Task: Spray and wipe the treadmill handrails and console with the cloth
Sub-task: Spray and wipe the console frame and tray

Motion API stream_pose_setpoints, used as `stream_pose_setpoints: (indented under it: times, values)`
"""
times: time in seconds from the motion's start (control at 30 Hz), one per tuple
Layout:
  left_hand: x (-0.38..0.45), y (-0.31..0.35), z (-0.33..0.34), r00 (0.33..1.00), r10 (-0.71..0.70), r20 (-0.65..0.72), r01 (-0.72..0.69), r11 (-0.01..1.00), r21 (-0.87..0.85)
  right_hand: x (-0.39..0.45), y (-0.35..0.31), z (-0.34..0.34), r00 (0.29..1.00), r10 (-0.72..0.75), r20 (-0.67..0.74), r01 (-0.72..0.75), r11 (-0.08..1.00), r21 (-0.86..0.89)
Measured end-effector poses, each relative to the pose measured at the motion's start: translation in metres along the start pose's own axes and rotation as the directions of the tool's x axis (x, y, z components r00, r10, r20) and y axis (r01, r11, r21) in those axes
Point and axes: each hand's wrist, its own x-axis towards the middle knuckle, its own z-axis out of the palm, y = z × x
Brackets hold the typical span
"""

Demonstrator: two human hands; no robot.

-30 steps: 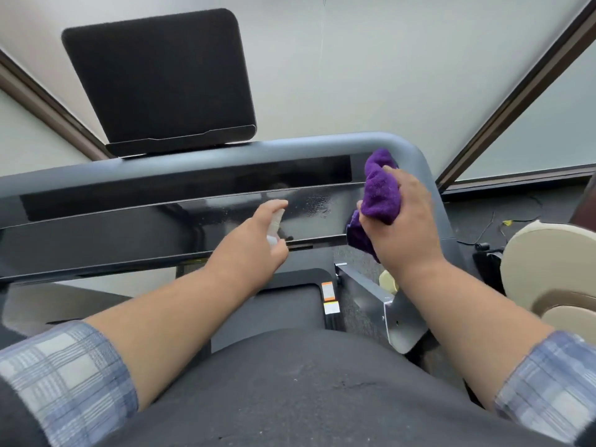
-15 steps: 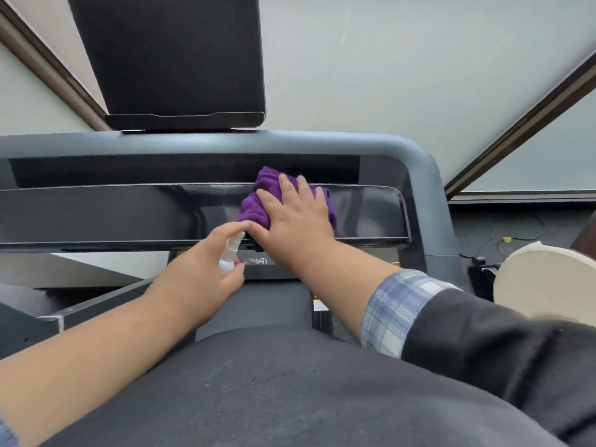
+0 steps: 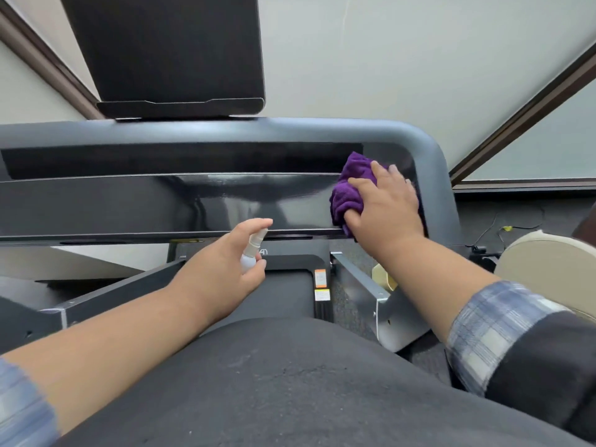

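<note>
A glossy black console panel runs across the treadmill, under a grey handrail bar that curves down at the right. My right hand presses a purple cloth flat against the panel's right end, fingers spread over it. My left hand grips a small white spray bottle just below the panel's front edge, its nozzle toward the panel, with the forefinger on top.
A black tablet holder stands above the handrail. The treadmill belt and grey side frames lie below. A beige round seat and cables on the floor sit at the right. A pale wall is behind.
My right hand has swept the cloth from the middle of the panel back to its right end. My left hand with the bottle has stayed below the panel.
</note>
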Motion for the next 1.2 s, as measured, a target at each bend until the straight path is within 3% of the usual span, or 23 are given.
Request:
stream_pose_setpoints:
  times: [0.07,0.2,0.3,0.37,0.5,0.67,1.0,1.2]
  values:
    - [0.0,0.0,0.0,1.0,0.015,0.001,-0.015,1.0,-0.013,0.004,-0.023,0.004,1.0,0.013,0.015,-0.013,1.0,-0.014]
    - [-0.002,0.004,0.006,0.998,0.058,0.028,-0.057,0.998,-0.023,0.009,-0.076,0.012,0.984,-0.165,0.071,0.167,0.985,-0.031]
    - [-0.002,0.009,0.009,0.995,0.098,0.037,-0.098,0.995,0.001,0.013,-0.079,0.011,0.968,-0.234,0.094,0.236,0.972,-0.01]
    - [-0.001,0.012,0.008,0.993,0.11,0.05,-0.11,0.994,-0.001,0.009,-0.056,0.007,0.972,-0.224,0.067,0.225,0.974,-0.016]
    - [-0.001,0.009,0.006,0.993,0.112,0.034,-0.111,0.993,-0.032,0.001,0.002,-0.003,0.998,-0.063,0.015,0.063,0.997,0.042]
    - [-0.008,0.001,0.003,0.992,0.117,0.055,-0.113,0.992,-0.058,0.003,-0.008,0.0,1.0,-0.014,-0.003,0.014,0.996,0.084]
    - [-0.012,-0.011,-0.001,0.996,0.083,0.026,-0.081,0.994,-0.073,0.008,-0.056,0.013,0.991,-0.136,0.013,0.136,0.984,-0.117]
    - [-0.017,-0.023,-0.005,0.998,0.064,0.023,-0.062,0.993,-0.096,0.012,-0.077,0.017,0.983,-0.18,0.036,0.183,0.974,-0.13]
